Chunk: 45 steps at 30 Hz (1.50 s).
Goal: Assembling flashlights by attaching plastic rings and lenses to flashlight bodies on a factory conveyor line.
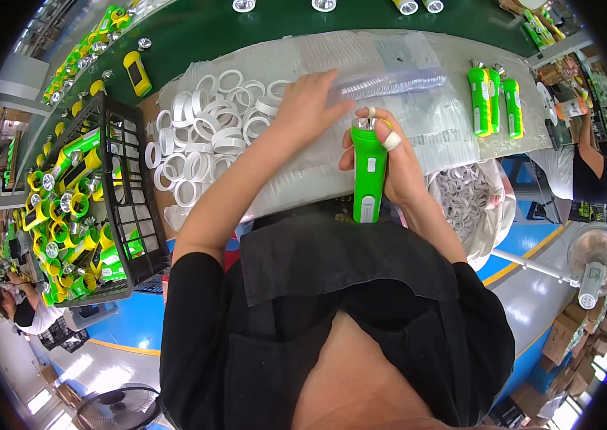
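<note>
A green flashlight (369, 175) stands nearly upright in front of my chest, its silvery reflector end pointing away from me. My right hand (400, 161) is closed round its upper part, with white tape on the thumb and a finger. My left hand (308, 107) reaches over the table with its fingers stretched out and nothing visible in them. Just right of its fingertips lies a clear plastic sleeve (396, 84) packed with a row of thin clear discs. Under and left of my left forearm is a loose pile of white plastic rings (203, 125).
At left stands a black crate (128, 193) full of green and yellow flashlight parts. Finished-looking green flashlights (486, 100) lie at the table's right. A white sack of rings (468, 201) hangs beside my right elbow. A green belt (282, 21) runs along the far side.
</note>
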Each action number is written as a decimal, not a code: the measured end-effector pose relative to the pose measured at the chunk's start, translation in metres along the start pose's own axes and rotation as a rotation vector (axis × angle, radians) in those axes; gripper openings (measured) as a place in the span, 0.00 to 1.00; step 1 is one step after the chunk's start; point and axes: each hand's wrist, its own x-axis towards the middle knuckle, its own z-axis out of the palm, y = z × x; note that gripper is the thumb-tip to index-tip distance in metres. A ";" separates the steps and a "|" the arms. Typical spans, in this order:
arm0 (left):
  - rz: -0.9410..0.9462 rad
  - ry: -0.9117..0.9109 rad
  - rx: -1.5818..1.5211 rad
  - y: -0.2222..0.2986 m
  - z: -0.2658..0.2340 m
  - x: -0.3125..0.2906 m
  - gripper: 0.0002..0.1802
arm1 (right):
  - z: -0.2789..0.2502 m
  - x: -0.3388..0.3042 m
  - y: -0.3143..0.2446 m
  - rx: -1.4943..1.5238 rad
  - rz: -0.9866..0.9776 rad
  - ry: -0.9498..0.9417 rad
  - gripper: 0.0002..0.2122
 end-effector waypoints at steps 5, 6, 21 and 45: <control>0.185 -0.081 0.415 -0.019 0.007 0.010 0.32 | -0.002 -0.006 0.000 -0.002 -0.011 0.008 0.22; 0.186 -0.087 0.415 -0.021 0.006 0.011 0.32 | -0.003 -0.006 0.001 0.001 -0.010 0.012 0.22; 0.436 -0.055 -0.105 0.048 -0.041 -0.045 0.20 | 0.017 0.003 -0.008 -0.085 -0.017 -0.148 0.20; 0.135 -0.018 0.574 -0.005 -0.074 0.003 0.21 | 0.010 0.072 -0.014 -0.240 -0.487 -0.050 0.17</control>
